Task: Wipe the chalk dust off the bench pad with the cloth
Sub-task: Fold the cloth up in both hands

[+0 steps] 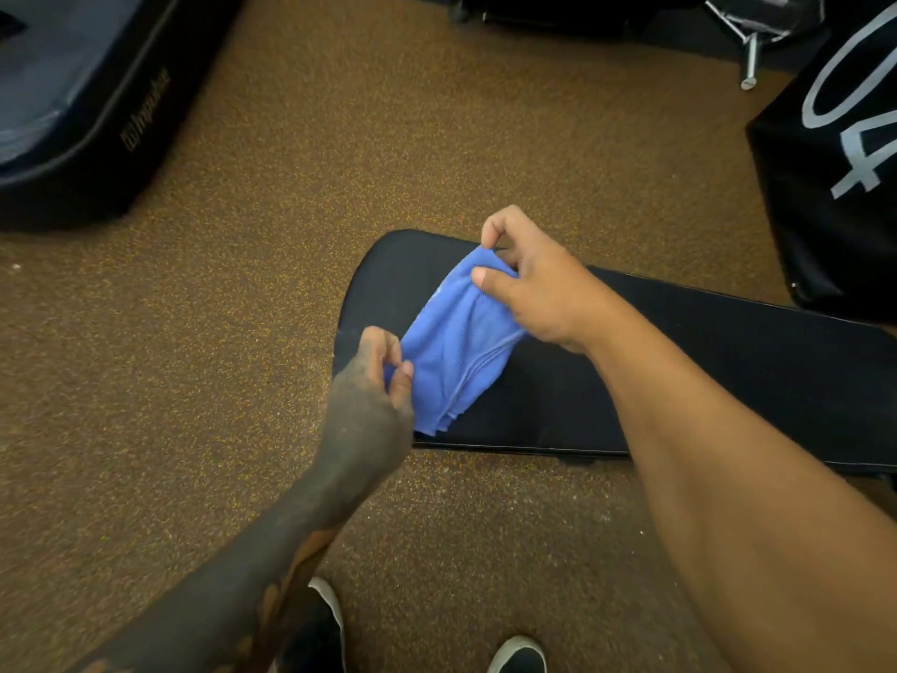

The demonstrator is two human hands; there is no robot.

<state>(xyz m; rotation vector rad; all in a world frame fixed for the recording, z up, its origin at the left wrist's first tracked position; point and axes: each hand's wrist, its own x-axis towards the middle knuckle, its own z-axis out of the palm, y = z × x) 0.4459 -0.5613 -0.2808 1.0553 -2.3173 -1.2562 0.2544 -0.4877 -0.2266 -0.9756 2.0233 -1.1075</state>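
Note:
A black bench pad runs from the middle of the view off the right edge, its rounded end at centre. Above that end a blue cloth is stretched between both hands. My left hand pinches the cloth's near left corner with thumb and fingers. My right hand pinches the far upper edge. The cloth's lower folds hang down to the pad's surface. Faint pale marks show on the pad near its rounded end.
Brown speckled floor surrounds the bench. A dark padded machine base sits at the upper left. A black box with white numerals stands at the right, with a metal frame behind it. My shoes show at the bottom.

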